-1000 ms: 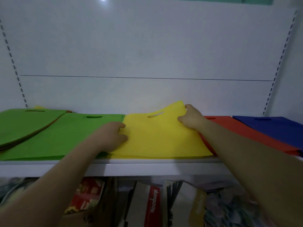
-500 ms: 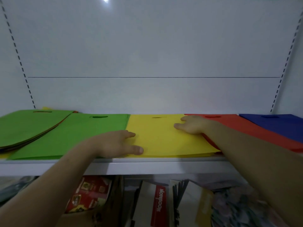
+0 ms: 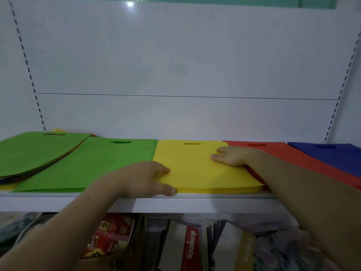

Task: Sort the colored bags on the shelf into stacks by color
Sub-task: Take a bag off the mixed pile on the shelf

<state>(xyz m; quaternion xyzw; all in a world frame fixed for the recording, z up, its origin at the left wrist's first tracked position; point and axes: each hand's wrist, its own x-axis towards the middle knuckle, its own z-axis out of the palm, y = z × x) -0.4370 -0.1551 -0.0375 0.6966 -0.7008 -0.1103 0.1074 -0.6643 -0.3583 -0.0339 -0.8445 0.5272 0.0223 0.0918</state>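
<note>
While both hands square up the yellow stack (image 3: 195,169), most of the sorting looks done. On the white shelf (image 3: 195,204) four single-colour stacks lie side by side: a green stack (image 3: 93,163), the yellow one in the middle, a red stack (image 3: 289,155) and a blue stack (image 3: 332,155) at the far right, each partly overlapping its neighbour.

The left hand (image 3: 144,178) rests at the yellow stack's front left corner, fingers laid loosely on top and thumb stretched along the front edge. I cannot tell whether the thumb tucks under the bags. The right hand (image 3: 232,156) lies flat on the stack's right side, fingers straight and pressing down, holding nothing.

What remains, I judge, is the mixed pile (image 3: 35,151) at the far left. A green bag covers it, but darker and orange edges show in its layers, and a yellow corner peeks out behind. Those bags are probably not yet sorted. Notebooks (image 3: 190,245) and other goods sit on the level below.
</note>
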